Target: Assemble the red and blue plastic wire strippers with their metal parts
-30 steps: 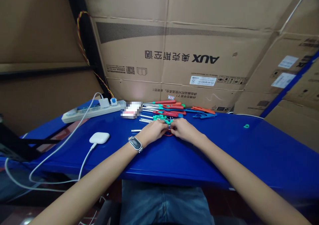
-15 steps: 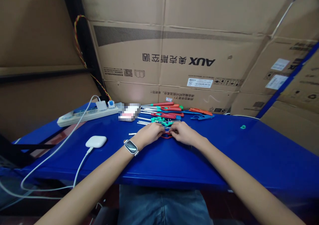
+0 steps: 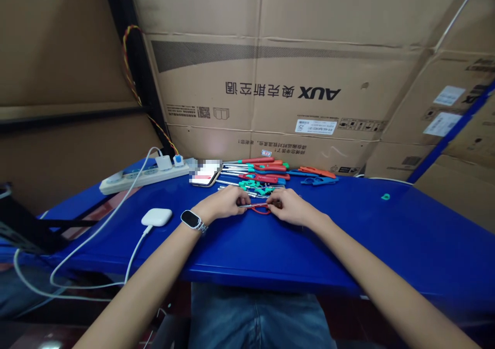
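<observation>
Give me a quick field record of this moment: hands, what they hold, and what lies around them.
left hand: at one end of the red-handled tool, a smartwatch on the wrist
right hand: at the tool's other end
tool position: low over the blue table, between both hands
behind the hands: pile of red and green handled tools
left side: white earbud case on a cable, power strip
right side: small green piece
backdrop: cardboard boxes

The blue table (image 3: pixel 348 235) looks smooth and glossy, catching soft reflections. The far boxes (image 3: pixel 270 81) are matt brown cardboard with paper labels. The tools (image 3: pixel 263 171) show shiny metal shafts and coloured plastic handles. At left, the earbud case (image 3: pixel 157 216) is smooth white plastic.
</observation>
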Tool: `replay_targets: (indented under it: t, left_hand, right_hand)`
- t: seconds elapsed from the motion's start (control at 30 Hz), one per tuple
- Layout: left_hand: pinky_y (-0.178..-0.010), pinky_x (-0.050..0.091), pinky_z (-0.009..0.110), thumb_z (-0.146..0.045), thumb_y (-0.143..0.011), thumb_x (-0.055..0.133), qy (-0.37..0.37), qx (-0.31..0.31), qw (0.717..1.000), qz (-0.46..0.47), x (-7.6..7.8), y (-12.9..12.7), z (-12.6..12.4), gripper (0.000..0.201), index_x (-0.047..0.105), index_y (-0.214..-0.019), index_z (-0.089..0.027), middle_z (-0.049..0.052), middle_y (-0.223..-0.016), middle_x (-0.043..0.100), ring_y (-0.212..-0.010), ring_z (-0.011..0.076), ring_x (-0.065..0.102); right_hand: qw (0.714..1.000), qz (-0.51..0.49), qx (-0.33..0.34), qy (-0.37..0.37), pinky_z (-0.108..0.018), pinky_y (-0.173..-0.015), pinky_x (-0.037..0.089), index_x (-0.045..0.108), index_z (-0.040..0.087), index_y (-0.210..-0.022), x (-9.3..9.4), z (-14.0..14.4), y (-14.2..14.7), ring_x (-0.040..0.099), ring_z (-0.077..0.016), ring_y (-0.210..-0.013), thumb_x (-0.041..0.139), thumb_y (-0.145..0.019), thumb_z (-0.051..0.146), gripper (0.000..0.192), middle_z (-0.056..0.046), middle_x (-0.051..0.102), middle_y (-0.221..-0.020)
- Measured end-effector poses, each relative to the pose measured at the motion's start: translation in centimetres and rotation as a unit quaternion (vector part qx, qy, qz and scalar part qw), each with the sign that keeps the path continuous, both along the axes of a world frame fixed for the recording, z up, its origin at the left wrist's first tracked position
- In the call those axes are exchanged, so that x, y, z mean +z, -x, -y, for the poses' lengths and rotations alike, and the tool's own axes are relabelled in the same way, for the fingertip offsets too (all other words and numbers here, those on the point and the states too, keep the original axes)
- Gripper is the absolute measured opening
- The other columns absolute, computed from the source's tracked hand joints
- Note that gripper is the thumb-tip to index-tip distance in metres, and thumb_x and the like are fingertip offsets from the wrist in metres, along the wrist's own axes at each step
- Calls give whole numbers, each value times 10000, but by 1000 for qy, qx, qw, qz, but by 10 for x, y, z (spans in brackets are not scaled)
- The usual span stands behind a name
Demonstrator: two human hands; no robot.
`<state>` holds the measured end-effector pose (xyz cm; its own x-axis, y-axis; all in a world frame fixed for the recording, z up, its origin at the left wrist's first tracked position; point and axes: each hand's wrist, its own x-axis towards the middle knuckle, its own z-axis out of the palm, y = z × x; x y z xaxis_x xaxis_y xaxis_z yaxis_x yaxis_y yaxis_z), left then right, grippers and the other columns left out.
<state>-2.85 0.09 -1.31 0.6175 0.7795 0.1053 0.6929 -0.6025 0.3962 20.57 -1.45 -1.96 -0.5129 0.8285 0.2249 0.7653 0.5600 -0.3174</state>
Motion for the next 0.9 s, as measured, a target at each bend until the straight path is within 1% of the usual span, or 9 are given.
replay_targets:
  t: [0.17, 0.33, 0.43, 0.5, 0.53, 0.6, 0.7, 0.77, 0.9]
  left_hand:
    - [-637, 466, 218, -219, -796, 613, 23, -17, 999, 41, -2, 3, -3, 183, 728, -923, -157, 36, -812, 708, -716, 146, 629]
    - [-616, 458, 227, -250, -831, 553, -3, 4, 1000, 31, -1, 5, -2, 179, 691, -899, -160, 16, -777, 688, -663, 141, 596]
    - [-632, 458, 237, -258, -853, 543, -17, 13, 1000, 14, -2, 3, 0, 220, 670, -1013, -174, 21, -820, 686, -697, 157, 611]
    - [-668, 461, 246, -305, -881, 560, -44, -1, 999, -1, -2, -1, 3, 280, 640, -1126, -196, 36, -898, 688, -781, 180, 635]
    - [-681, 459, 250, -324, -898, 557, -63, -12, 998, -16, -2, -3, 4, 280, 637, -1141, -208, 45, -929, 683, -817, 190, 642]
    - [-677, 449, 256, -319, -932, 525, -106, -28, 992, -57, -2, -8, 8, 218, 662, -1070, -219, 58, -959, 668, -832, 199, 647]
    - [-637, 436, 262, -238, -936, 496, -166, -23, 980, -107, -3, -17, 12, 162, 652, -954, -199, 68, -958, 650, -748, 189, 639]
    - [-634, 437, 273, -202, -926, 494, -191, -11, 973, -130, -5, -22, 14, 133, 623, -953, -185, 71, -941, 650, -717, 192, 635]
    - [-612, 419, 278, -226, -964, 464, -210, -12, 965, -154, -5, -27, 16, 155, 612, -959, -181, 76, -932, 662, -722, 200, 643]
  right_hand:
    - [1000, -4, -3, 1, -234, -641, 418, 747, 158, -853, 1, 0, 0, 606, -150, -691, 606, -806, 137, 150, -49, 703, -774]
    - [1000, 0, -11, -3, -233, -654, 420, 742, 167, -834, -1, 0, 1, 613, -153, -723, 616, -817, 151, 128, -51, 705, -800]
    - [1000, -10, -13, -11, -229, -655, 418, 734, 169, -820, -3, -1, 2, 614, -153, -743, 615, -819, 157, 119, -52, 699, -820]
    - [1000, -14, -15, -15, -227, -654, 414, 727, 168, -811, -5, -2, 3, 612, -154, -750, 609, -818, 152, 119, -51, 694, -815]
    - [1000, -14, -16, -16, -227, -653, 411, 723, 168, -805, -6, -2, 3, 610, -155, -750, 605, -817, 148, 121, -51, 692, -807]
    - [1000, -12, -16, -18, -229, -653, 407, 716, 167, -793, -6, -2, 3, 605, -158, -750, 599, -817, 145, 122, -51, 690, -794]
    - [1000, -5, -17, -20, -233, -652, 401, 707, 169, -777, -6, -2, 4, 600, -161, -745, 598, -815, 147, 118, -50, 688, -784]
    - [1000, -2, -20, -23, -234, -650, 399, 701, 169, -769, -6, -1, 4, 600, -161, -740, 596, -814, 145, 117, -50, 686, -780]
    - [1000, 1, -20, -23, -230, -641, 406, 697, 168, -777, -6, -1, 5, 605, -159, -728, 580, -808, 140, 124, -50, 690, -782]
